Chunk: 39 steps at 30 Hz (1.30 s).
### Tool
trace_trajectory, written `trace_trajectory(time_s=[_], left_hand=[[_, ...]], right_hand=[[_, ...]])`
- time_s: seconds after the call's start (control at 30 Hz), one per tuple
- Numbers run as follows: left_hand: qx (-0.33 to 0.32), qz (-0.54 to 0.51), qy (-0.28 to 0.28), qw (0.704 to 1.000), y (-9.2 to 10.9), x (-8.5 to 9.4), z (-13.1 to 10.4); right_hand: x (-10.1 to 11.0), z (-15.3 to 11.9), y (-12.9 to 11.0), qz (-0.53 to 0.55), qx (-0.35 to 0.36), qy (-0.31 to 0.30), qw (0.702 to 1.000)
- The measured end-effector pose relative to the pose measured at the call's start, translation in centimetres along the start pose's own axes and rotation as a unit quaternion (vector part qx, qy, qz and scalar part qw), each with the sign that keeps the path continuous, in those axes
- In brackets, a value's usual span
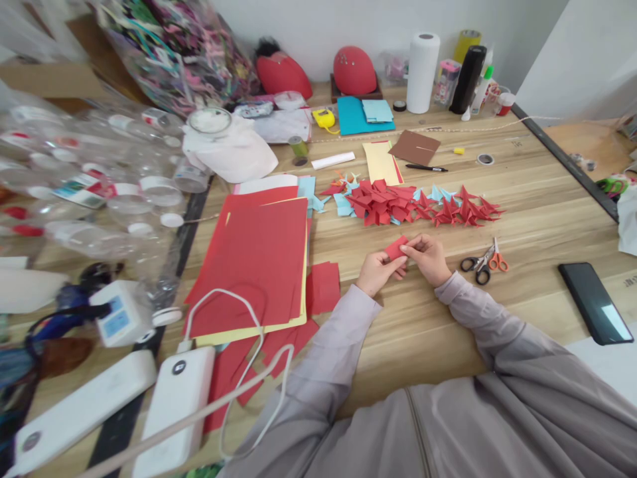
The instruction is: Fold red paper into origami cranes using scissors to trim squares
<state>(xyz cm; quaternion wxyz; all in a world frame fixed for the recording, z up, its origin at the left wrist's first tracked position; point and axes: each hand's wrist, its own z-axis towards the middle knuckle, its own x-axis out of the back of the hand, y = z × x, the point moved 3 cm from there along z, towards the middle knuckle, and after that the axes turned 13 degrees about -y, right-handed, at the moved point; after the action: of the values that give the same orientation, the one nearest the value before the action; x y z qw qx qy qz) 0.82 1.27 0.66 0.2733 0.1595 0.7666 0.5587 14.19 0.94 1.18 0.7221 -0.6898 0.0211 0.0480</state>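
Observation:
Between both hands is a small piece of red paper, held just above the wooden table. My left hand grips its left side, thumb on top. My right hand pinches its right edge between thumb and fingers. Behind the hands lies a pile of folded red paper pieces, with several spiky red paper cranes to its right and some light blue ones among them. To the right of my right hand lie scissors with black handles and scissors with orange handles.
Left of the hands are stacked red sheets and cut red squares. A white power bank with a cable stands front left, plastic bottles beyond. A phone lies right. A paper roll and yellow tape measure are behind.

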Motion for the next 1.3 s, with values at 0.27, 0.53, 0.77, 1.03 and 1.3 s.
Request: trace_trajectory(time_s=[0.27, 0.53, 0.77, 1.03, 1.3], left_hand=[[-0.005, -0.022, 0.03, 0.999, -0.04, -0.15, 0.0], [-0.022, -0.052, 0.045, 0.997, 0.01, 0.2, -0.12], [-0.034, -0.05, 0.045, 0.997, 0.1, 0.1, -0.28], [-0.033, -0.049, 0.038, 0.998, 0.13, 0.14, -0.28], [-0.03, -0.037, 0.032, 0.998, 0.25, 0.06, -0.35]], right_hand=[[-0.09, 0.14, -0.1, 0.03, -0.019, -0.019, 0.999], [-0.17, 0.26, 0.03, 0.041, -0.036, -0.058, 0.997], [-0.35, 0.02, 0.15, 0.009, -0.033, -0.099, 0.994], [-0.27, 0.03, -0.37, -0.004, -0.048, -0.091, 0.995], [-0.24, 0.03, -0.55, -0.02, -0.042, -0.086, 0.995]])
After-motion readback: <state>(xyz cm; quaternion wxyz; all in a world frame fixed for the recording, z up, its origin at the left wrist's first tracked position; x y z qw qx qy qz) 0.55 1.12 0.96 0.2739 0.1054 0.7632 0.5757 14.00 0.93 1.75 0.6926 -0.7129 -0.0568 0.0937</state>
